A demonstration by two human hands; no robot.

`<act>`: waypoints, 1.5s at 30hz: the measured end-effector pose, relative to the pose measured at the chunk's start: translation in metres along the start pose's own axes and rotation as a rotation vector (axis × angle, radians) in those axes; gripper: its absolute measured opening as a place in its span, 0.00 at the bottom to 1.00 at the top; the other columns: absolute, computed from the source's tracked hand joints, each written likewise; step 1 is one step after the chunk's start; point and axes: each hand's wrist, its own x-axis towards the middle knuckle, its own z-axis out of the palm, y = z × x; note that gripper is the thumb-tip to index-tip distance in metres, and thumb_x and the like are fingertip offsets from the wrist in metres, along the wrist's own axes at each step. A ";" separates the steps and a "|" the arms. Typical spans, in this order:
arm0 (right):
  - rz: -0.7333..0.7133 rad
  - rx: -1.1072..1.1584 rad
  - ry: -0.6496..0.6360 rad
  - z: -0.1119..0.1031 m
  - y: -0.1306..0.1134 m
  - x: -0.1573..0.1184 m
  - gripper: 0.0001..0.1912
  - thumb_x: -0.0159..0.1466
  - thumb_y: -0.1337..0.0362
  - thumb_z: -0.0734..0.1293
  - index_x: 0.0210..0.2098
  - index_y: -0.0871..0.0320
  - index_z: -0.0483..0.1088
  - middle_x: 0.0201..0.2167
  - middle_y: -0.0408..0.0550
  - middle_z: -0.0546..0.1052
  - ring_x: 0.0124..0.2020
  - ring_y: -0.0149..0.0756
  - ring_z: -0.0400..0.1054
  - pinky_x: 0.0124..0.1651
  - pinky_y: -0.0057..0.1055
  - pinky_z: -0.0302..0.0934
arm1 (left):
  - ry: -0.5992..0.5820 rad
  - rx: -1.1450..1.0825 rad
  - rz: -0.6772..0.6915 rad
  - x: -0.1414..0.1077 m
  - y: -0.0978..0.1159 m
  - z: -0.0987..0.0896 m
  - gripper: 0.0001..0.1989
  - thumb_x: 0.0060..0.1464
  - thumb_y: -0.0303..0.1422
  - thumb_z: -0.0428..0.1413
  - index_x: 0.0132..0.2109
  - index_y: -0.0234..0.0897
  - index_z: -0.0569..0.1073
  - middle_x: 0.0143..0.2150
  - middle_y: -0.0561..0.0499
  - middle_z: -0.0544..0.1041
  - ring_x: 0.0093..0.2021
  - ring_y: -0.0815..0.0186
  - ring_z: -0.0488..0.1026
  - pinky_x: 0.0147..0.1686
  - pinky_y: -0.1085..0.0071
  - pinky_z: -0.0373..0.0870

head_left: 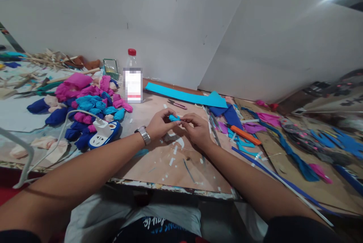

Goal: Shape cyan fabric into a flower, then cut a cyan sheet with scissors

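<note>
A small light-blue rolled piece (174, 118) is held between my two hands above the middle of the table. My left hand (161, 125) pinches it between thumb and fingers; a metal watch is on that wrist. My right hand (196, 128) is closed at the piece's right end, its fingertips pressed together there. Behind the hands lie small snips (177, 104) and a long light-blue strip (184, 94). Left of my left hand is a heap of pink, blue and light-blue fabric flowers (90, 103).
A bottle with a red cap (132, 52) stands near the wall. A power socket (104, 134) with a plugged-in white cable sits at left. An orange cutter (245, 134), fabric scraps and cardboard (326, 182) lie at right.
</note>
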 end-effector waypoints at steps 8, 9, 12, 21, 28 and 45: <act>-0.041 -0.020 -0.010 -0.002 -0.011 0.001 0.06 0.63 0.58 0.72 0.34 0.53 0.78 0.33 0.48 0.79 0.36 0.40 0.73 0.41 0.39 0.68 | 0.014 0.070 0.016 -0.001 -0.003 0.000 0.16 0.50 0.43 0.66 0.38 0.37 0.73 0.25 0.57 0.68 0.22 0.74 0.63 0.21 0.77 0.60; -0.034 -0.015 -0.006 -0.002 -0.012 0.001 0.07 0.63 0.58 0.72 0.33 0.53 0.78 0.32 0.48 0.79 0.35 0.40 0.73 0.41 0.39 0.68 | 0.014 0.078 0.008 -0.001 -0.002 0.000 0.16 0.50 0.43 0.66 0.38 0.37 0.73 0.25 0.57 0.68 0.22 0.74 0.62 0.20 0.77 0.60; 0.014 0.040 0.016 -0.001 -0.011 0.000 0.08 0.62 0.56 0.74 0.34 0.54 0.79 0.32 0.49 0.79 0.35 0.41 0.73 0.41 0.39 0.68 | 0.016 0.097 0.007 -0.002 -0.001 0.000 0.16 0.50 0.44 0.65 0.37 0.37 0.73 0.25 0.57 0.68 0.22 0.74 0.62 0.19 0.78 0.59; 0.053 0.117 0.025 0.001 0.004 -0.002 0.06 0.60 0.58 0.75 0.34 0.52 0.81 0.33 0.49 0.80 0.37 0.41 0.74 0.43 0.40 0.69 | -0.001 0.112 0.017 -0.003 0.001 0.000 0.15 0.51 0.42 0.65 0.38 0.37 0.72 0.27 0.56 0.71 0.24 0.73 0.67 0.24 0.75 0.65; 0.174 0.184 0.021 0.003 -0.006 -0.003 0.12 0.59 0.57 0.76 0.40 0.54 0.81 0.38 0.50 0.82 0.41 0.42 0.75 0.46 0.40 0.70 | 0.017 0.070 0.103 0.000 -0.002 0.001 0.16 0.51 0.36 0.66 0.44 0.37 0.73 0.39 0.51 0.77 0.36 0.68 0.74 0.36 0.71 0.73; 0.358 0.385 0.038 0.007 0.001 -0.005 0.13 0.51 0.58 0.80 0.34 0.55 0.80 0.32 0.47 0.82 0.34 0.39 0.75 0.41 0.35 0.70 | 0.000 0.086 0.054 0.000 -0.003 0.000 0.13 0.50 0.34 0.66 0.42 0.35 0.75 0.37 0.50 0.79 0.34 0.68 0.76 0.34 0.72 0.75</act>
